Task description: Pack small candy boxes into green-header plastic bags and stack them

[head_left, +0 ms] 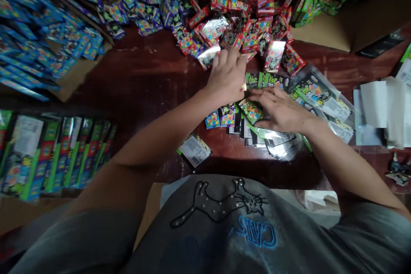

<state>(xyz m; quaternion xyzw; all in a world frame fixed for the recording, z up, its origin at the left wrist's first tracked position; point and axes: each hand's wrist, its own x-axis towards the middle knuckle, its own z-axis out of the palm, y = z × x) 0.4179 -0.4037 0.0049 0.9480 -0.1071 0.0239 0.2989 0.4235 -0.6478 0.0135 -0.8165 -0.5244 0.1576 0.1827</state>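
Note:
My left hand (227,70) is closed, its fingers curled down by the front of a heap of small red boxes (251,40). A bit of a red box (244,84) shows at its thumb side; the rest is hidden under the palm. My right hand (279,105) has its fingers and thumb around a small green box (251,111), tilted above a stack of flat printed pouches (279,141). Just left of that lie a small blue box (212,120) and a small purple box (227,115), side by side.
Purple boxes (147,8) are heaped at the back, blue boxes (48,43) fill a carton at left, and green boxes (308,0) lie back right. Filled packs (58,154) stand at lower left. One pouch (195,150) lies near me; white papers (374,102) are at right.

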